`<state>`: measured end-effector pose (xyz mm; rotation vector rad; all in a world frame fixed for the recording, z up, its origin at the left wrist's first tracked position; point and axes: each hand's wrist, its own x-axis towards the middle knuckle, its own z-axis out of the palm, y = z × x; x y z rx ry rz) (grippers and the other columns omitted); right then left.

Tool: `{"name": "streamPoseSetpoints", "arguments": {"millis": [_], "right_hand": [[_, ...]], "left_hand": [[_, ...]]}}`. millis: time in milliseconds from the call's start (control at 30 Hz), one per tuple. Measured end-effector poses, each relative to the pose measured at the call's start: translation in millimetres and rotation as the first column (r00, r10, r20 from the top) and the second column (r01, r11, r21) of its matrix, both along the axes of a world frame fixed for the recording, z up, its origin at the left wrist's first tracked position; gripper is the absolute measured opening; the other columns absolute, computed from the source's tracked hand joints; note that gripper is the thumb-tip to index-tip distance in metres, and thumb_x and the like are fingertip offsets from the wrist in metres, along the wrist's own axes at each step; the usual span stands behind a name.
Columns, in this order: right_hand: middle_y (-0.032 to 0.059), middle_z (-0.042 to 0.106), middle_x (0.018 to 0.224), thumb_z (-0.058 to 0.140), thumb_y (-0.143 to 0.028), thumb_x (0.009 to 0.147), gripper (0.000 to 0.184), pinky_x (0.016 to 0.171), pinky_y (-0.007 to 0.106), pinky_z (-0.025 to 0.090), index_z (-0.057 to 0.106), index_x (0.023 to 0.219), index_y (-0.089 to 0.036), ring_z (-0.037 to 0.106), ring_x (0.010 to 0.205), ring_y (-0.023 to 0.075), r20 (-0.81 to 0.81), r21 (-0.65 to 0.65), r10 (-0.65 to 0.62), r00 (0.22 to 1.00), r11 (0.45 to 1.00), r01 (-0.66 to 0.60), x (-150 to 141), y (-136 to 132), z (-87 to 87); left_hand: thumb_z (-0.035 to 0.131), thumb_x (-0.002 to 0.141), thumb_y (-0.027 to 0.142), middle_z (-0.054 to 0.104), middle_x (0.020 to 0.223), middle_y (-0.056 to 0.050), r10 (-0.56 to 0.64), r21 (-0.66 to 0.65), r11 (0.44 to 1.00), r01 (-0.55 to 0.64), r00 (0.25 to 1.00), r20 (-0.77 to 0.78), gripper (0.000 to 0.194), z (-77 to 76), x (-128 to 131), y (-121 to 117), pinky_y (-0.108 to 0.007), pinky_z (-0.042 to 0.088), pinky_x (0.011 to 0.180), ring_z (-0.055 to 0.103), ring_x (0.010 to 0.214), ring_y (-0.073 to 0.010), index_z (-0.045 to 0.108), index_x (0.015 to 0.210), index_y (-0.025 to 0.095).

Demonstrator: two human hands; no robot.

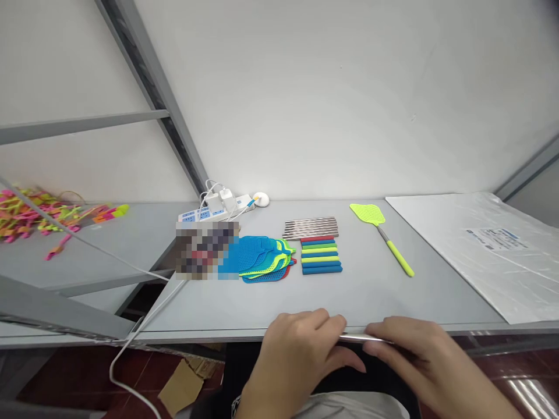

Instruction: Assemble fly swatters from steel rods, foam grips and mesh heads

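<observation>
Both hands are at the near edge of the grey table [244, 302]. A thin silver metal rod [364, 337] runs between them. My left hand [297, 355] curls its fingers round the rod's left end. My right hand [419, 355] pinches the rod further right. On the table beyond lie a row of silver rods [311, 227], several coloured foam handle grips [321, 255], a stack of blue, green and red swatter heads [264, 259], and a finished yellow-green fly swatter [384, 235].
A power strip with white chargers [218, 206] sits at the back by the wall. A large sheet in clear plastic [484, 250] covers the table's right side. Bright pink and yellow parts [39, 215] litter the left shelf. A white cable [131, 343] hangs off the front.
</observation>
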<state>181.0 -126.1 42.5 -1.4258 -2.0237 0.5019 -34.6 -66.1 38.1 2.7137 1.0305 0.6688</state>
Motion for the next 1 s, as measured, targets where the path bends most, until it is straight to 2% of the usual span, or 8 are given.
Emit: {"name": "streamPoseSetpoints", "arguments": {"millis": [200, 300, 400, 467, 667, 867, 933, 1000], "right_hand": [[-0.0007, 0.068, 0.074, 0.053, -0.028, 0.097, 0.013, 0.056, 0.024, 0.05, 0.065, 0.093, -0.025, 0.064, 0.062, 0.0152, 0.019, 0.047, -0.023, 1.0, 0.999, 0.022, -6.5, 3.9, -8.5], [-0.0013, 0.067, 0.073, 0.054, -0.028, 0.096, 0.009, 0.053, 0.024, 0.049, 0.064, 0.096, -0.025, 0.063, 0.06, 0.0147, 0.009, 0.108, -0.018, 1.0, 0.994, 0.017, -0.4, 8.3, -10.4], [-0.0016, 0.066, 0.073, 0.053, -0.028, 0.097, 0.01, 0.053, 0.024, 0.048, 0.063, 0.095, -0.026, 0.062, 0.06, 0.0147, 0.01, 0.087, 0.019, 1.0, 0.996, -0.019, -6.1, 12.1, -12.4], [-0.0016, 0.066, 0.075, 0.051, -0.028, 0.098, 0.012, 0.055, 0.025, 0.048, 0.063, 0.096, -0.026, 0.062, 0.062, 0.0147, 0.018, 0.074, 0.043, 0.999, 0.996, -0.044, -15.0, 14.9, -12.9], [-0.0017, 0.058, 0.067, 0.049, -0.025, 0.099, 0.013, 0.053, 0.027, 0.039, 0.061, 0.095, -0.023, 0.054, 0.059, 0.0145, 0.115, 0.171, 0.134, 0.984, 0.974, -0.152, -44.8, 29.0, -2.1], [0.0, 0.059, 0.067, 0.046, -0.025, 0.101, 0.02, 0.055, 0.027, 0.036, 0.064, 0.093, -0.022, 0.053, 0.06, 0.0146, 0.208, 0.223, 0.165, 0.964, 0.952, -0.211, -68.6, 46.7, 14.4], [0.0005, 0.061, 0.069, 0.048, -0.028, 0.101, 0.021, 0.056, 0.027, 0.037, 0.066, 0.093, -0.022, 0.055, 0.062, 0.0147, 0.245, 0.232, 0.178, 0.953, 0.944, -0.236, -69.1, 58.3, 23.3], [0.0003, 0.063, 0.07, 0.051, -0.03, 0.1, 0.02, 0.059, 0.028, 0.039, 0.067, 0.092, -0.024, 0.055, 0.063, 0.0154, 0.299, 0.244, 0.225, 0.927, 0.922, -0.302, -69.3, 74.2, 36.8]], "left_hand": [[0.066, 0.085, 0.057, 0.076, 0.093, -0.007, -0.024, -0.044, 0.998, 0.046, 0.912, 0.41, 0.041, 9.3, -26.3, 8.3, -0.034, 0.051, 0.073, 0.069, 0.082, -0.0242, 0.069, 0.109, 0.024], [0.039, 0.091, 0.07, 0.075, 0.099, -0.01, 0.126, -0.198, 0.98, 0.015, 0.723, 0.679, 0.061, 10.1, -49.1, 18.9, -0.039, 0.05, 0.088, 0.068, 0.095, -0.0275, 0.072, 0.108, 0.022], [0.01, 0.088, 0.078, 0.075, 0.093, -0.012, 0.352, -0.457, 0.883, 0.104, 0.497, 0.793, 0.088, 7.9, -51.0, 22.5, -0.042, 0.048, 0.093, 0.068, 0.096, -0.0289, 0.074, 0.099, 0.019], [0.006, 0.088, 0.078, 0.075, 0.084, -0.011, 0.424, -0.542, 0.814, 0.209, 0.424, 0.8, 0.092, 6.5, -44.6, 21.4, -0.042, 0.05, 0.089, 0.069, 0.088, -0.0281, 0.074, 0.093, 0.018], [0.006, 0.082, 0.085, 0.069, 0.07, -0.009, 0.396, -0.561, 0.736, 0.378, 0.432, 0.811, 0.094, 5.7, -43.6, 18.9, -0.038, 0.052, 0.074, 0.066, 0.071, -0.0244, 0.072, 0.09, 0.018], [0.007, 0.083, 0.084, 0.062, 0.066, -0.007, 0.434, -0.567, 0.752, 0.336, 0.395, 0.81, 0.093, 6.4, -56.5, 23.1, -0.037, 0.053, 0.067, 0.062, 0.065, -0.0226, 0.07, 0.088, 0.016], [0.014, 0.089, 0.079, 0.063, 0.072, -0.007, 0.417, -0.561, 0.785, 0.261, 0.448, 0.791, 0.083, 9.1, -59.2, 22.6, -0.035, 0.052, 0.067, 0.061, 0.068, -0.0218, 0.07, 0.091, 0.017], [0.034, 0.096, 0.066, 0.068, 0.083, -0.007, 0.379, -0.557, 0.822, 0.117, 0.617, 0.689, 0.059, 13.3, -63.4, 20.0, -0.032, 0.051, 0.069, 0.063, 0.075, -0.0216, 0.069, 0.097, 0.019]]}}
